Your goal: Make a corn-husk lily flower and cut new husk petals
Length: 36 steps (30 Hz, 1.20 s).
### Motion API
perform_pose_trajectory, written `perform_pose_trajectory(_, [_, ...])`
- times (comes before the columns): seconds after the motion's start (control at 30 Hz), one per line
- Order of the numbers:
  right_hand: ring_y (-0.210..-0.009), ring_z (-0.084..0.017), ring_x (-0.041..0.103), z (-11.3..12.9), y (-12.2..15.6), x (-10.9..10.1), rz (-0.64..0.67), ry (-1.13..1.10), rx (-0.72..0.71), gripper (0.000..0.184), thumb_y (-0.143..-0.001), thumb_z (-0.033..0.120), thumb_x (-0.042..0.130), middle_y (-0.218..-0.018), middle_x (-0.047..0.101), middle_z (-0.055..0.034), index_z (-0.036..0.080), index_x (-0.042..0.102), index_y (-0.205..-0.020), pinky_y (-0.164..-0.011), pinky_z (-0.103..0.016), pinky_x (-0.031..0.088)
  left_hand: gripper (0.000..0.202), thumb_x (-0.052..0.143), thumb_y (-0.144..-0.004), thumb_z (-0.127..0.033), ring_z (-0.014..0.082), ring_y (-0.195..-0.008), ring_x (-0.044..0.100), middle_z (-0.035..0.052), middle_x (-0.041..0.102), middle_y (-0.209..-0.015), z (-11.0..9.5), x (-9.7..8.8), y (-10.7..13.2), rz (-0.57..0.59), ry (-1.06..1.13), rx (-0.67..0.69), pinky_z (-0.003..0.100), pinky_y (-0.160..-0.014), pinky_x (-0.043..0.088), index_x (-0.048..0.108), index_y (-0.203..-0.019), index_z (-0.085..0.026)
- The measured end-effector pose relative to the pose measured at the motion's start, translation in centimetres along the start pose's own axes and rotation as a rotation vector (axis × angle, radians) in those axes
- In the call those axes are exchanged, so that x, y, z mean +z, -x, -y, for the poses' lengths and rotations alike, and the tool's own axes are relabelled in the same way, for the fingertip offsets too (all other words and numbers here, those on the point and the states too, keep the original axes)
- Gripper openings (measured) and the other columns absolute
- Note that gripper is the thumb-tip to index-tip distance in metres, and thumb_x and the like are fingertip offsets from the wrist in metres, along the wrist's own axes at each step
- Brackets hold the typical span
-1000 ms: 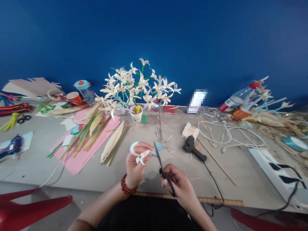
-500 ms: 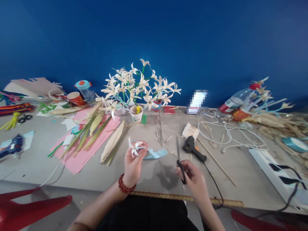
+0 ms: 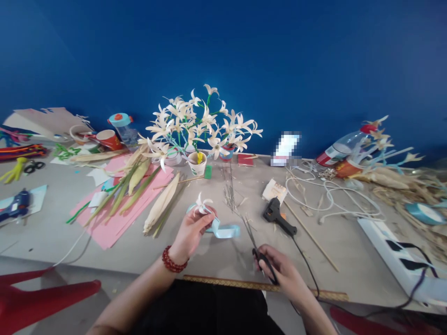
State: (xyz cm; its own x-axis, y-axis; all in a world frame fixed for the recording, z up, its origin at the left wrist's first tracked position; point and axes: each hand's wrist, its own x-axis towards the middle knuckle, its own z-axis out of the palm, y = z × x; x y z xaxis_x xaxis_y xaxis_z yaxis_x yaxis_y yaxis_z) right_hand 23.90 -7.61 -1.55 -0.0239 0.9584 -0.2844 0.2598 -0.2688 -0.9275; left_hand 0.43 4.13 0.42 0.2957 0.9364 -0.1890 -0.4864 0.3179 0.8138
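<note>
Table [image 3: 216, 260] fronts blue wall [image 3: 223, 46]; left hand [image 3: 190, 232] pinches flower [image 3: 201, 205], right hand [image 3: 279, 267] grips scissors [image 3: 257, 255].

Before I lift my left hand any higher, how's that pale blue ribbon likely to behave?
The pale blue ribbon will probably flop rather than stand stiff, since its loose end bends and folds beside your left hand. It's likely very light, looking like a thin, flat strip. Its slight sheen suggests it may be a bit slippery.

Red beaded bracelet [image 3: 172, 263] (left side), seemingly black clothing [image 3: 209, 307]
</note>
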Motion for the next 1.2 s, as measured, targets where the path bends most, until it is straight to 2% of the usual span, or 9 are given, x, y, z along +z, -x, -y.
perform_pose_trajectory(0.1, [-0.067,-0.016,0.051,1.8,-0.2,0.4,0.122,-0.078,0.007,0.049,-0.081,0.068,0.059,-0.070,0.055,-0.0004,0.020,0.051,-0.077,-0.061,-0.027,0.040,0.020,0.079,-0.072,-0.026,0.0106,-0.068,0.053,0.0010,0.059,-0.077,0.0,0.3,-0.1,0.033,0.018,-0.041,0.022,-0.062,0.044,0.064,-0.077,-0.014])
perform_pose_trajectory(0.27, [-0.061,-0.013,0.046,3.0,-0.2,0.6,0.253,-0.102,0.052,0.053,-0.076,0.071,0.064,-0.066,0.051,0.0016,0.020,0.049,-0.074,-0.056,-0.024,0.035,0.020,0.080,-0.072,-0.026,0.0087,-0.063,0.052,-0.0006,0.058,-0.073,0.0,0.6,0.0,0.058,0.015,-0.081,0.021,-0.061,0.044,0.065,-0.076,-0.014])
perform_pose_trajectory(0.4, [-0.058,-0.011,0.045,2.8,0.1,0.6,0.267,-0.119,0.083,0.054,-0.072,0.070,0.068,-0.066,0.052,0.0025,0.020,0.048,-0.074,-0.054,-0.023,0.035,0.020,0.081,-0.071,-0.027,0.0087,-0.065,0.053,-0.0004,0.060,-0.073,0.1,0.8,0.1,0.047,-0.026,-0.079,0.020,-0.061,0.044,0.066,-0.076,-0.014])
perform_pose_trajectory(0.6, [-0.057,-0.012,0.051,2.5,0.1,0.8,0.296,-0.158,0.127,0.051,-0.076,0.066,0.067,-0.064,0.054,0.0023,0.021,0.044,-0.073,-0.055,-0.023,0.038,0.023,0.083,-0.069,-0.028,0.0074,-0.061,0.050,-0.0021,0.056,-0.067,-0.1,1.1,0.2,0.065,-0.079,-0.123,0.020,-0.060,0.043,0.067,-0.076,-0.013])
perform_pose_trajectory(0.83, [-0.055,-0.012,0.050,3.2,0.2,1.0,0.282,-0.163,0.146,0.052,-0.075,0.068,0.067,-0.060,0.057,0.0014,0.021,0.044,-0.069,-0.055,-0.023,0.036,0.026,0.084,-0.067,-0.031,0.0089,-0.063,0.053,-0.0019,0.058,-0.069,0.5,0.9,0.0,0.051,-0.104,-0.176,0.021,-0.062,0.044,0.067,-0.078,-0.014])
perform_pose_trajectory(1.03, [-0.050,-0.010,0.042,2.6,1.0,1.3,0.260,-0.177,0.198,0.054,-0.075,0.071,0.064,-0.057,0.057,0.0017,0.020,0.048,-0.071,-0.048,-0.021,0.030,0.026,0.081,-0.072,-0.034,0.0097,-0.064,0.053,-0.0007,0.059,-0.071,2.0,0.4,0.4,0.083,-0.122,-0.259,0.022,-0.063,0.043,0.067,-0.080,-0.014])
perform_pose_trajectory(1.2, [-0.044,-0.007,0.032,1.4,1.6,1.7,0.248,-0.184,0.264,0.055,-0.075,0.073,0.063,-0.057,0.055,0.0038,0.020,0.047,-0.074,-0.041,-0.018,0.023,0.025,0.079,-0.073,-0.035,0.0104,-0.066,0.053,-0.0010,0.059,-0.071,2.4,0.2,0.7,0.112,-0.127,-0.261,0.023,-0.064,0.044,0.067,-0.081,-0.015])
